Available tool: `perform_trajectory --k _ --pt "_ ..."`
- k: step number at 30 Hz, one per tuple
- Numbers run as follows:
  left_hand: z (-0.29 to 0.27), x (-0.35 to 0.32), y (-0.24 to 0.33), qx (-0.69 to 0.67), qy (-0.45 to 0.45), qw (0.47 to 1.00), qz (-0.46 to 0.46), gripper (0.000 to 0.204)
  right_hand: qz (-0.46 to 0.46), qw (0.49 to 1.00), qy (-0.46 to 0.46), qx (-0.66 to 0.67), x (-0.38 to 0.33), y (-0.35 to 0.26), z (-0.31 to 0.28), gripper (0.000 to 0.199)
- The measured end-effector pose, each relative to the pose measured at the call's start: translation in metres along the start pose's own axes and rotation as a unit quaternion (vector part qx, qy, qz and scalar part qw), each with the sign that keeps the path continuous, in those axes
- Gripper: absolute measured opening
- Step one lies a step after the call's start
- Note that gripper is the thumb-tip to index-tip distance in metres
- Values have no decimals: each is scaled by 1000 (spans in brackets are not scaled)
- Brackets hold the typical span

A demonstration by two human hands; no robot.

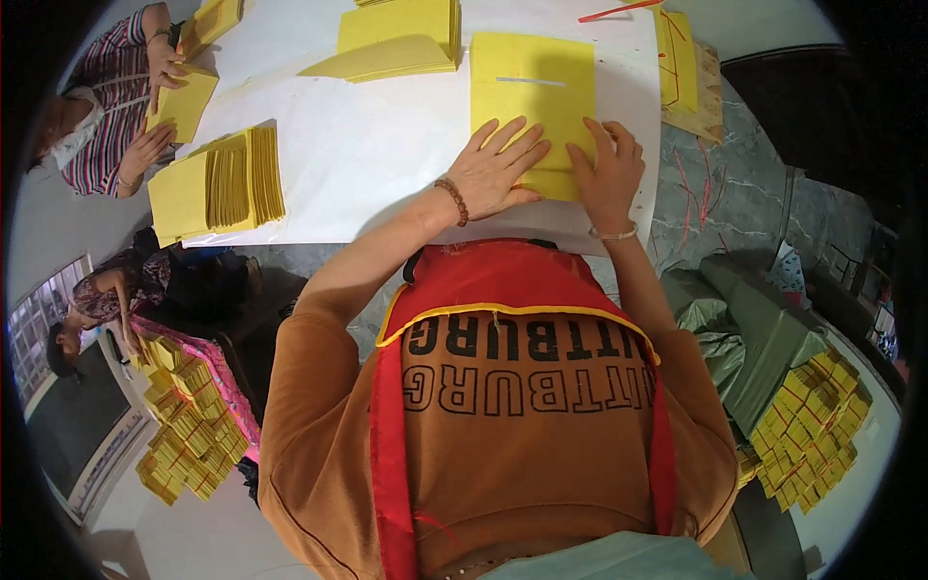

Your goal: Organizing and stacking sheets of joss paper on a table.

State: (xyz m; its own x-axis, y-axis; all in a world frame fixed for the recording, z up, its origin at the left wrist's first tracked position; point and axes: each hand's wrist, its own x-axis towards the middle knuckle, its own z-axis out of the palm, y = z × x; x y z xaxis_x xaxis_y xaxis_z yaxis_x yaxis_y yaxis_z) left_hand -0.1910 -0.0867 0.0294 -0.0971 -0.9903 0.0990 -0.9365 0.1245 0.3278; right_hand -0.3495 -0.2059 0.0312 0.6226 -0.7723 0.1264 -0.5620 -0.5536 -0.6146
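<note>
A yellow paper sheet (530,60) with a pale silvery strip across it lies on the white-covered table in front of me. My left hand (495,172) rests flat on its lower part, fingers spread, a beaded bracelet at the wrist. At the sheet's right edge is my right hand (613,174), its fingers apart and bent, the thumb touching or very near the paper. A fold or edge shows across the sheet's lower end between the hands. How many layers lie beneath I cannot tell.
A yellow paper stack (401,48) lies beyond, left of the sheet; a fanned stack (217,184) stands at the table's left corner. Across the left side a person (111,106) handles yellow paper. Red strips (701,193) lie on the floor, with tied bundles (812,430) behind on the right.
</note>
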Motion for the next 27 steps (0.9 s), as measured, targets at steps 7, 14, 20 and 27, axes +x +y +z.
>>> perform_trajectory --k 7,14,20,27 --pt "-6 10 -6 0 5 1000 25 59 -144 972 -132 -132 -24 5 8 54" --pt "-9 22 8 76 -35 996 -15 43 -35 989 -97 104 11 5 -1 28" --pt "52 26 0 5 144 990 -1 29 -282 923 -257 51 73 -83 35 28" --pt "-41 -26 13 105 155 975 116 31 -346 882 -260 185 117 -111 72 50"
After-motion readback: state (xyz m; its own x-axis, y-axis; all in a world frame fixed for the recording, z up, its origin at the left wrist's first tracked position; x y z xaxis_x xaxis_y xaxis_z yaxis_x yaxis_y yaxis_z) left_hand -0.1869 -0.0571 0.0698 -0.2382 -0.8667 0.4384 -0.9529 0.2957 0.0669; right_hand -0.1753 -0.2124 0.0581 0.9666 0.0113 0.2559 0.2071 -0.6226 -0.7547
